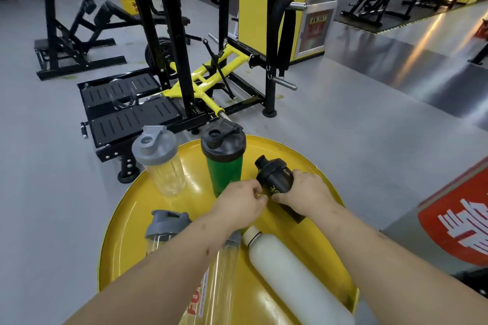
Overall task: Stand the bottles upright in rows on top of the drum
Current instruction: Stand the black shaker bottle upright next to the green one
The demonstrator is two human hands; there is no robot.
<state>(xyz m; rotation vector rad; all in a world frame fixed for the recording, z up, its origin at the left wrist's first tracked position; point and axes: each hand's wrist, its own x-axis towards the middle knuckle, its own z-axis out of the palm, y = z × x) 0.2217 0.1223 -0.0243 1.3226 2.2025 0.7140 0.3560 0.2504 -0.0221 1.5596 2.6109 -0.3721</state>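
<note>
The yellow drum top (298,163) fills the lower middle of the head view. A clear shaker with a grey lid (158,158) and a green shaker with a black lid (224,158) stand upright along its far side. My right hand (309,192) grips a small black bottle (274,177), tilted, to the right of the green one. My left hand (243,200) touches that bottle's lower part with its fingertips. A white bottle (290,272) and a clear bottle (224,272) lie on their sides near me. Another grey-lidded clear shaker (166,227) stands at the left, partly hidden by my left forearm.
Black and yellow gym machines (184,82) stand on the grey floor just beyond the drum. A yellow pillar (266,2) rises behind them. A red and white sign (459,224) sits at the right.
</note>
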